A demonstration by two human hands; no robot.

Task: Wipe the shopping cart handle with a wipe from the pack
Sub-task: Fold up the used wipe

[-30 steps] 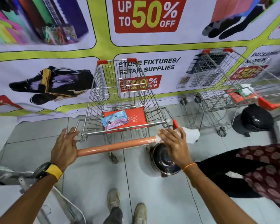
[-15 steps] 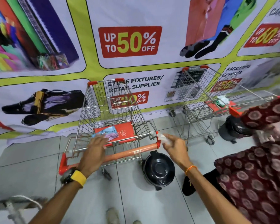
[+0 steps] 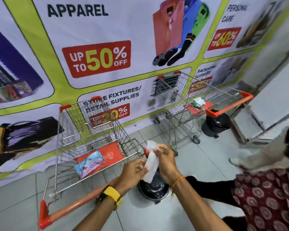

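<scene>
Closest in, both forearms come up from 6 o'clock and meet just past centre. The left hand [image 3: 133,169], with a yellow watch strap [image 3: 113,195] on its wrist, has its fingers curled and pinches the lower part of the white wipe [image 3: 151,161]. The right hand [image 3: 166,161], thread bracelet [image 3: 178,180] on the wrist, is closed round the upper part, so the wipe hangs stretched between the 2 hands, off the cart. Looks to me like they're folding or bunching it up, so the wiping step isn't in hand right now; can't say if the bar is done.

The orange cart handle [image 3: 77,203] runs from about 8 o'clock up toward the hands, nothing touching it. Directly under the hands there's a black round-lidded bin [image 3: 154,189] on the floor. At 3 to 4 o'clock another person's patterned maroon sleeve [image 3: 265,194] pokes in.

A bit further, the wipe pack [image 3: 90,161] lies on the red child-seat flap [image 3: 113,153] of the cart, roughly 9 o'clock from the hands.

Further still at 1 o'clock, a 2nd shopping cart [image 3: 195,104], and the sale banner [image 3: 97,59] behind everything.

Next move, my guess: either bring the wipe back down on the handle with 1 hand gripping it, or drop it in the bin
</scene>
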